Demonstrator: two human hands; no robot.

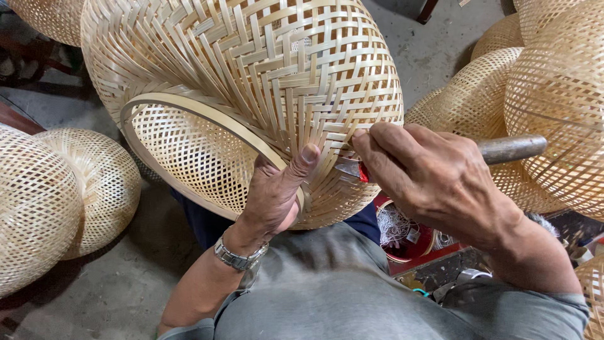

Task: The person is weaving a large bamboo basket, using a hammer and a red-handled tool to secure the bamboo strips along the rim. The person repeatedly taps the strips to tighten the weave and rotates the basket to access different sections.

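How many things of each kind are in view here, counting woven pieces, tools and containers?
Woven bamboo pieces: 6, one steadied by the left hand, five around it
Metal-handled tool in the right hand: 1
Red container with white string: 1
Wristwatch: 1
Total: 9

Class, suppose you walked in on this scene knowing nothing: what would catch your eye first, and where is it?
A large woven bamboo basket fills the upper middle, tilted so its round rimmed opening faces lower left. The left hand grips its rim, thumb pressed on the weave, while the right hand holds a metal-handled tool against the strips. More pale woven baskets crowd the floor at left and right.
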